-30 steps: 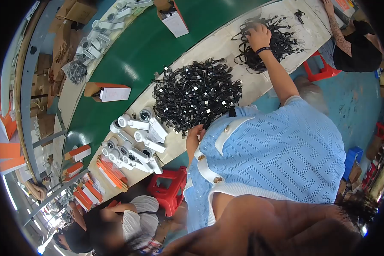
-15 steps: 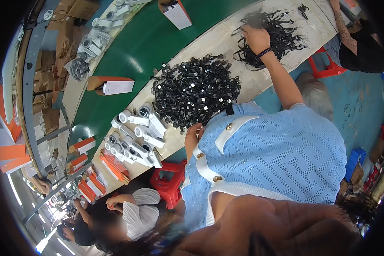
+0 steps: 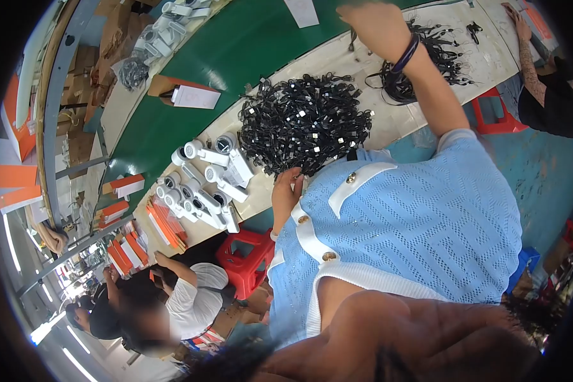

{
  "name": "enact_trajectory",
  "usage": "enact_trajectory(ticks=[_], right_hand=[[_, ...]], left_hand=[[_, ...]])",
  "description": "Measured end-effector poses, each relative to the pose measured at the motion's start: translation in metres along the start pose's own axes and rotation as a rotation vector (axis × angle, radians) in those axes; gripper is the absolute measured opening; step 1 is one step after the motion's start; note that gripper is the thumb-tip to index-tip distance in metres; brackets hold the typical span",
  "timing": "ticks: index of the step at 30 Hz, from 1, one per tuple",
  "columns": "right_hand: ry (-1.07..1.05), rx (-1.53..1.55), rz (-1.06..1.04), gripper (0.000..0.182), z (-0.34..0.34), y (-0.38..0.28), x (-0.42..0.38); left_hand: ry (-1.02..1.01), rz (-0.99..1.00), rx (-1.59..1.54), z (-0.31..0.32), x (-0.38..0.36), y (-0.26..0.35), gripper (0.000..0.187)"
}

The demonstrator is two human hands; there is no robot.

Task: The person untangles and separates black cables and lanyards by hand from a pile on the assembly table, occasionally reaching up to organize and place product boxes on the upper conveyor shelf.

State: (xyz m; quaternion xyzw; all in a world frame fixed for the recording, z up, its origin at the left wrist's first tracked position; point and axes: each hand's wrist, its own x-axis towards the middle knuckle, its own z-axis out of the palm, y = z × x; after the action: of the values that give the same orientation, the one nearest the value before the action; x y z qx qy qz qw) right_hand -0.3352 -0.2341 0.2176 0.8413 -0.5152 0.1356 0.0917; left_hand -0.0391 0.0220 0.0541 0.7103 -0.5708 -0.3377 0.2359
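Note:
My right hand (image 3: 379,32) is raised over the far edge of the worktable, above the green belt. Its fingers are pinched together, and a short black cord (image 3: 352,42) hangs below them. Behind that wrist lies a loose heap of black straps (image 3: 436,54) with thin loops at their ends. My left hand (image 3: 285,196) rests low at the near edge of a large pile of black cables (image 3: 305,124) with small silver and white connectors. Its fingers are curled against the pile; what they hold, if anything, is hidden.
White round-headed devices with handles (image 3: 200,181) stand left of the cables. A green conveyor belt (image 3: 235,38) carries an orange-and-white box (image 3: 194,97). Red stools (image 3: 245,258) stand by the table. One co-worker in white (image 3: 197,299) sits at lower left, another in black (image 3: 551,95) at right.
My right hand has lifted off the strap heap and moved up toward the belt, with a black cord hanging from it. My left hand stays by the cable pile. The view has shifted slightly.

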Motion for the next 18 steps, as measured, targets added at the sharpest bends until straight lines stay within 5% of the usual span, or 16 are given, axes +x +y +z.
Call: enact_trajectory(ticks=[5,12,14,18], right_hand=[[0.119,-0.123,-0.137,0.008,-0.039,0.011,0.024],[0.418,0.448,-0.422,0.014,-0.100,-0.011,0.054],[0.371,0.403,-0.449,0.014,-0.122,-0.030,0.058],[0.383,0.536,-0.714,0.014,-0.139,-0.073,0.074]], left_hand=[[-0.003,0.013,0.043,0.004,-0.008,0.008,0.023],[-0.046,0.002,-0.130,-0.018,-0.005,0.012,0.020],[-0.025,-0.078,-0.401,-0.054,0.003,0.040,0.023],[0.263,0.170,-0.408,-0.122,0.028,0.093,0.029]])
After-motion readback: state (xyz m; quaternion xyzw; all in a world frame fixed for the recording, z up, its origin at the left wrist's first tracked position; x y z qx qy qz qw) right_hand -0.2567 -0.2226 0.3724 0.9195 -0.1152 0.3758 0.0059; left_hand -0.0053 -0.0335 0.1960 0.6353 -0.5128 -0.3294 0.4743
